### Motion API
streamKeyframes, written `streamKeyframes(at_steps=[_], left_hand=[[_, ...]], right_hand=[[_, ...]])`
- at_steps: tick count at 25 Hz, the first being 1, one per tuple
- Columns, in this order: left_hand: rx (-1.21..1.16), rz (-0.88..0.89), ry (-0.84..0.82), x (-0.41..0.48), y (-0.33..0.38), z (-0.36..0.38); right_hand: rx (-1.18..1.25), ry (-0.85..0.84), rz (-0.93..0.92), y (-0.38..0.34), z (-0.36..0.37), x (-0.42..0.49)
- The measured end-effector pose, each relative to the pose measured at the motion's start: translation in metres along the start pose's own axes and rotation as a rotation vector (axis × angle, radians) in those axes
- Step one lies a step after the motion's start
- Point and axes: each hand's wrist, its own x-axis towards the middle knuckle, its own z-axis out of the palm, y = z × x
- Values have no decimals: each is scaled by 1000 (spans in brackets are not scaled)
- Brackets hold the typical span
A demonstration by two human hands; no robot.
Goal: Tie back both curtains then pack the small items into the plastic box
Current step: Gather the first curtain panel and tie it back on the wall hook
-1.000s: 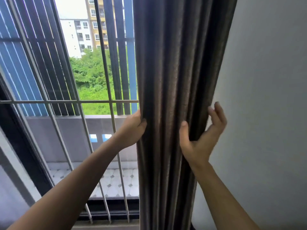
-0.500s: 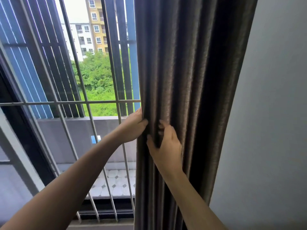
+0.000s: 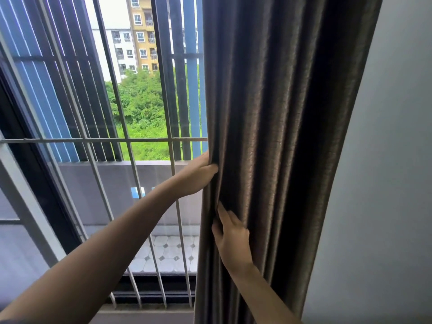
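Note:
A dark brown curtain (image 3: 275, 127) hangs bunched in vertical folds between the window and the wall. My left hand (image 3: 198, 176) grips its left edge at mid height, thumb in front and fingers behind the cloth. My right hand (image 3: 230, 235) lies lower on the front folds, fingers pushed into a fold near the same edge. No tie-back, plastic box or small items are in view.
White metal window bars (image 3: 131, 146) stand left of the curtain, with a dark window frame (image 3: 35, 183) further left. A plain grey wall (image 3: 385, 183) lies right of the curtain. Outside are a tiled balcony floor (image 3: 168, 253), trees and buildings.
My right hand has left the curtain's right side, crossed to the left edge, then slid down below my left hand. My left hand has kept its grip on the edge.

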Motion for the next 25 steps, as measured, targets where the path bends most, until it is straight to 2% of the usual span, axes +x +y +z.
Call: streamKeyframes(at_steps=[3, 6, 8, 11, 12, 15, 17, 20, 22, 25], left_hand=[[-89, 0, -95, -7, 5, 1], [49, 85, -48, -4, 11, 7], [136, 67, 32, -1, 16, 9], [146, 32, 37, 2, 11, 5], [135, 35, 21, 2, 10, 4], [126, 23, -17, -1, 10, 2], [113, -18, -13, -1, 12, 2], [100, -84, 8, 0, 15, 2], [111, -107, -48, 1, 17, 3], [57, -73, -118, 3, 19, 8]], right_hand=[[-21, -25, -1, 4, 3, 1], [-20, 3, -36, -6, 0, 0], [4, 130, -54, -14, -16, 8], [64, 451, -14, -27, -52, 48], [106, 456, 42, -31, -64, 68], [187, 212, 258, -37, -85, 117], [91, 85, 281, -29, -83, 120], [-103, -158, 312, -12, -55, 70], [-29, -319, 350, -4, -34, 24], [84, -380, 359, 8, -21, -2]])
